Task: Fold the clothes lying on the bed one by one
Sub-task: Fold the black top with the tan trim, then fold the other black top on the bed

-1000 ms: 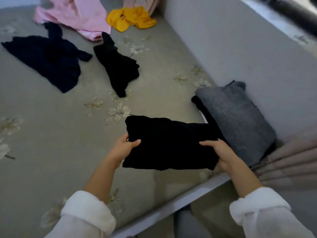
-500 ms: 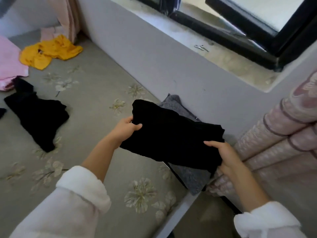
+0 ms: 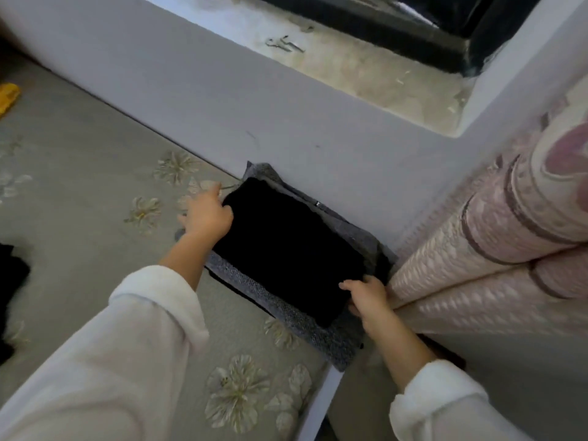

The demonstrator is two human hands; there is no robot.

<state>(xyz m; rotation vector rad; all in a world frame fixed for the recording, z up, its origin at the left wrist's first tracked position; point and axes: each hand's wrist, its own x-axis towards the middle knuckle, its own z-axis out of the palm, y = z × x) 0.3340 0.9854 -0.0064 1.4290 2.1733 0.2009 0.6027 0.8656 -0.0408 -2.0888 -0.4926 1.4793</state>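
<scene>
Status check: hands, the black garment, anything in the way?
Left hand and right hand grip folded black garment at opposite corners. It lies on grey folded garment. Rolled quilt close beside right hand.

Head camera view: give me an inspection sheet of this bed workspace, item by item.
Surface: bed sheet, grey-green with a flower print.
Job's things: folded black garment lies on a folded grey garment by the wall; unfolded black garment and yellow garment at the left edge.
Clutter: small metal object on the window sill, too blurred to name.
Hands: left hand at the folded black garment's far corner, grip unclear; right hand holds its near edge, thumb on top.
Cables: nothing seen.
Surroundings: rolled pink quilt on the right.
</scene>
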